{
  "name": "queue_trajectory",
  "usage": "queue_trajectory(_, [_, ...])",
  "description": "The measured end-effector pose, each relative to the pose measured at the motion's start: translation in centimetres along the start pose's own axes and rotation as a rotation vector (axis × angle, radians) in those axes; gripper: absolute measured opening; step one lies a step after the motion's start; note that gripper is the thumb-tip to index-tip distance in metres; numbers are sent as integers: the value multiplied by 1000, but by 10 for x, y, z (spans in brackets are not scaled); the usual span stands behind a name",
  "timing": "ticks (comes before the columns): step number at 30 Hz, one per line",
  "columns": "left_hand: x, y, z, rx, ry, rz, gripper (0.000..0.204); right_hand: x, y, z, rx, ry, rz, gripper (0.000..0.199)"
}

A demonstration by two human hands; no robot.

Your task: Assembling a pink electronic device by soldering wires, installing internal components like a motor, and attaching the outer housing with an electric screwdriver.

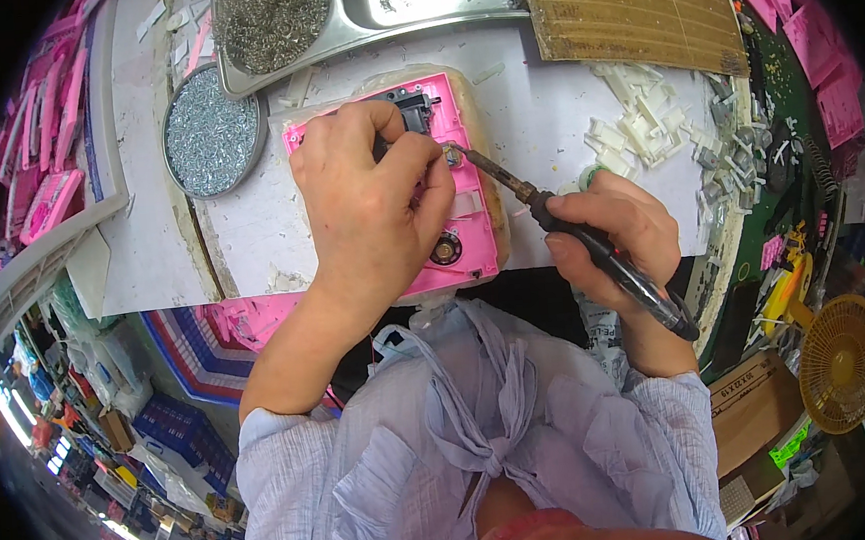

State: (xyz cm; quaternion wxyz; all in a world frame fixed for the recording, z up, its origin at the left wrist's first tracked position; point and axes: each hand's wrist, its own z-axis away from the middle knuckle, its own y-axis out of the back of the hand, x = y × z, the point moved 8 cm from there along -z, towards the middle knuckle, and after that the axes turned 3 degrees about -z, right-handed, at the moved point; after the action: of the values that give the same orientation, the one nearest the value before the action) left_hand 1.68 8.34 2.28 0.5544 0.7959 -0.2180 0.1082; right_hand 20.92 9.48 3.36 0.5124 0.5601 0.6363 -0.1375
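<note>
Filling round dish (264,141), metal bits (210,133) — right grip (622,229) wrapping soldering iron (549,209), left grip (365,189) bunched — hold unclear

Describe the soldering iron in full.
The soldering iron has a thick, glossy black handle that looks like plastic, then a worn, brownish, metal-looking sleeve narrowing to a slim dark tip. It slants across the view, its handle end toward the lower right and its tip toward the upper left. The right hand grips the handle. The tip is over the pink casing, near the left hand; whether it touches anything is unclear.
</note>
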Motion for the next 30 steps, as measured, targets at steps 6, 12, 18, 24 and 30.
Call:
queue_trajectory(6, [3,1,-2,-46,-5,-24,14,2,-4,-1,13,18,2,32])
queue_trajectory(12, [9,4,-7,-50,-25,-78,15,-2,-6,0,-11,55,61,35])
queue_trajectory(18, [9,3,-6,-88,-13,-99,14,-4,2,1,9,76,53,36])
queue_trajectory(24, [12,3,-7,-104,-25,-114,13,-5,12,5,49,35,9,35])
queue_trajectory(30, [14,3,-8,-84,-48,-130,14,-6,15,6,79,24,-17,37])
